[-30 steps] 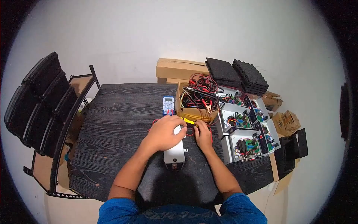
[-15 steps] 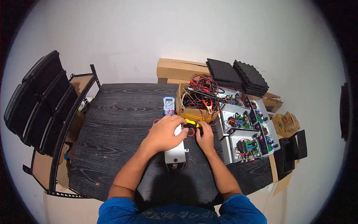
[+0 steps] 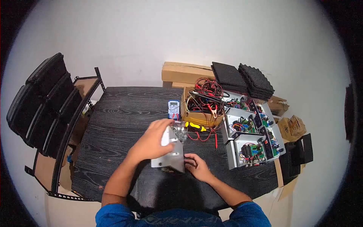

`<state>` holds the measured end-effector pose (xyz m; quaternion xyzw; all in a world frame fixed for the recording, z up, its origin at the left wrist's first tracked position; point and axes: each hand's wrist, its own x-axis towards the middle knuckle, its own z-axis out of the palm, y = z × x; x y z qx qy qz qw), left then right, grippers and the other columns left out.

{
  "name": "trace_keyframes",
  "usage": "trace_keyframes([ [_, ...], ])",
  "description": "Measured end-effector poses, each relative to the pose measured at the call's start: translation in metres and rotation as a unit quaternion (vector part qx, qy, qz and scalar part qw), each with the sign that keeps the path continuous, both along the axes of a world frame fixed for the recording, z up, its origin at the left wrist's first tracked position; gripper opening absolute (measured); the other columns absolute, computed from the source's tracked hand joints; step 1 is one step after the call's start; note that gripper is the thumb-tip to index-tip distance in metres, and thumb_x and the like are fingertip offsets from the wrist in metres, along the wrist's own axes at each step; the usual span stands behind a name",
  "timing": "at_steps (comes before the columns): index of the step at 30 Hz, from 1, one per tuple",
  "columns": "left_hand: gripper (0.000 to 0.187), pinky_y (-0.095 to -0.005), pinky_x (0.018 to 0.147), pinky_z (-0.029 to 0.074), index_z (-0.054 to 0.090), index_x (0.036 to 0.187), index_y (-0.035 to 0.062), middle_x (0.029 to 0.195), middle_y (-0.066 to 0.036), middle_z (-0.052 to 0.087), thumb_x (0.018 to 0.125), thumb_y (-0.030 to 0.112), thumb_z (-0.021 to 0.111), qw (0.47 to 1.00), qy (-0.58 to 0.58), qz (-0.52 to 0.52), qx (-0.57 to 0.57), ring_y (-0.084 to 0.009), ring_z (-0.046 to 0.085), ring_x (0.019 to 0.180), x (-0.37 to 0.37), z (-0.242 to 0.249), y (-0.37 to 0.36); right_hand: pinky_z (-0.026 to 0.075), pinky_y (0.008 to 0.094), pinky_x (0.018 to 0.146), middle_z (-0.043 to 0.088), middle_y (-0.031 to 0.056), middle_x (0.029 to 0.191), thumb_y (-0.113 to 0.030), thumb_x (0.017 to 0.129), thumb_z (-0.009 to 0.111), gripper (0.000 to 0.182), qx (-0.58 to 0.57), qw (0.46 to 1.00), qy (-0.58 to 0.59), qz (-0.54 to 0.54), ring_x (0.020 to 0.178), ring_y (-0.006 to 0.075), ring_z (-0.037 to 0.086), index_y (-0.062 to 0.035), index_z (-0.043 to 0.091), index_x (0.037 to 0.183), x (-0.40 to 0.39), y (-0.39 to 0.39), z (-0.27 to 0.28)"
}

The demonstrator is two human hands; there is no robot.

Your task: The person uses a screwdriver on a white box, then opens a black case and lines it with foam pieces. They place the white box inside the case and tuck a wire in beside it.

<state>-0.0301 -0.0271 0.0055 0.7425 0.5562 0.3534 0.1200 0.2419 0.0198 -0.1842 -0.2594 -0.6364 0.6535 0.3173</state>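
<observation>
**One metal housing (image 3: 176, 160) tilted in the left hand (image 3: 151, 142)**

One multimeter (image 3: 173, 109), one yellow-and-black tool (image 3: 195, 126), at least three open metal cases (image 3: 232, 154) — green circuit boards (image 3: 259, 150) inside. The cardboard box (image 3: 200, 118) holds tangled cables (image 3: 207, 86); the clear cup (image 3: 177, 124), small metal pieces (image 3: 182, 133). The left hand grips the housing's left side; the right hand (image 3: 198, 168) curls just beside its right edge — whether holding anything, one cannot tell.
</observation>
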Motion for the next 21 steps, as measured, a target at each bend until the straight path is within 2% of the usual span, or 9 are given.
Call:
trace_keyframes([
  [1, 0.080, -0.0469, 0.122, 0.037, 0.047, 0.151, -0.0018, 0.149, -0.025, 0.054, 0.079, 0.020, 0.072, 1.000, -0.025, 0.013, -0.008, -0.0404, 0.050, 0.142, -0.010, -0.007, -0.003, 0.054, 0.0315, 0.104, 0.058, 0.0119, 0.142, 0.011, 0.098, 0.062, 0.056, -0.054, 0.998, 0.040, 0.013, 0.129, 0.0202, 0.062, -0.0056, 0.047, 0.150, -0.005, -0.005, 0.007],
  [2, 0.079, -0.0465, 0.122, 0.037, 0.047, 0.152, -0.0015, 0.148, -0.025, 0.055, 0.079, 0.018, 0.071, 0.998, -0.049, 0.027, -0.017, -0.0400, 0.051, 0.141, -0.022, -0.017, -0.005, 0.049, 0.0343, 0.111, 0.054, 0.0120, 0.148, 0.006, 0.103, 0.059, 0.061, -0.110, 0.994, -0.019, 0.018, 0.137, 0.0215, 0.055, -0.0088, 0.038, 0.157, -0.003, -0.010, 0.018],
  [5, 0.066, -0.0399, 0.117, 0.041, 0.049, 0.152, -0.0003, 0.142, -0.019, 0.062, 0.087, 0.008, 0.061, 0.977, -0.192, 0.071, -0.056, -0.0313, 0.058, 0.134, -0.040, -0.031, -0.019, 0.051, 0.0332, 0.107, 0.050, 0.0116, 0.156, 0.001, 0.106, 0.054, 0.061, -0.305, 0.950, 0.050, 0.047, 0.136, 0.0219, 0.056, -0.0103, 0.033, 0.162, -0.017, -0.019, 0.035],
  [7, 0.060, -0.0366, 0.114, 0.043, 0.051, 0.151, -0.0001, 0.140, -0.016, 0.064, 0.092, 0.007, 0.057, 0.934, -0.329, 0.098, -0.102, -0.0265, 0.060, 0.130, -0.051, -0.047, -0.026, 0.051, 0.0300, 0.103, 0.051, 0.0100, 0.157, -0.001, 0.107, 0.051, 0.063, -0.304, 0.950, 0.037, 0.060, 0.132, 0.0198, 0.057, -0.0113, 0.030, 0.165, -0.024, -0.017, 0.051],
  [8, 0.051, -0.0323, 0.107, 0.047, 0.055, 0.146, 0.0005, 0.134, -0.010, 0.064, 0.096, 0.007, 0.053, 0.925, -0.354, 0.102, -0.091, -0.0187, 0.061, 0.121, -0.056, -0.056, -0.029, 0.052, 0.0284, 0.101, 0.052, 0.0092, 0.158, -0.002, 0.107, 0.050, 0.064, -0.304, 0.950, 0.030, 0.067, 0.130, 0.0188, 0.058, -0.0118, 0.028, 0.167, -0.027, -0.017, 0.057],
  [11, 0.047, -0.0310, 0.100, 0.050, 0.058, 0.142, 0.0008, 0.127, -0.007, 0.064, 0.095, 0.006, 0.054, 0.899, -0.418, 0.101, -0.081, -0.0160, 0.063, 0.111, -0.058, -0.080, -0.038, 0.051, 0.0234, 0.096, 0.055, 0.0070, 0.158, 0.001, 0.105, 0.052, 0.067, -0.181, 0.982, -0.017, 0.056, 0.121, 0.0154, 0.063, -0.0086, 0.029, 0.167, -0.018, -0.018, 0.060],
  [14, 0.043, -0.0322, 0.101, 0.048, 0.058, 0.141, 0.0033, 0.125, -0.009, 0.064, 0.100, 0.014, 0.050, 0.873, -0.480, 0.050, -0.064, -0.0171, 0.062, 0.112, -0.050, -0.107, -0.038, 0.053, 0.0261, 0.088, 0.056, 0.0091, 0.157, -0.001, 0.106, 0.052, 0.063, -0.097, 0.993, -0.064, 0.010, 0.115, 0.0116, 0.065, -0.0053, 0.033, 0.165, 0.001, -0.016, 0.071],
  [18, 0.041, -0.0313, 0.096, 0.050, 0.056, 0.138, 0.0051, 0.121, -0.008, 0.064, 0.104, 0.025, 0.045, 0.850, -0.520, 0.008, -0.088, -0.0156, 0.063, 0.107, -0.029, -0.139, -0.027, 0.054, 0.0278, 0.096, 0.061, 0.0203, 0.150, 0.000, 0.104, 0.059, 0.060, -0.027, 0.997, -0.074, -0.027, 0.123, 0.0127, 0.063, 0.0050, 0.038, 0.160, 0.020, -0.020, 0.082],
  [21, 0.041, -0.0320, 0.096, 0.049, 0.052, 0.138, 0.0058, 0.118, -0.008, 0.064, 0.105, 0.029, 0.044, 0.839, -0.534, -0.024, -0.097, -0.0156, 0.062, 0.105, -0.020, -0.179, -0.014, 0.054, 0.0267, 0.094, 0.066, 0.0188, 0.145, -0.004, 0.102, 0.064, 0.059, -0.003, 0.994, -0.101, -0.045, 0.116, 0.0123, 0.066, 0.0053, 0.043, 0.157, 0.034, -0.023, 0.074],
])
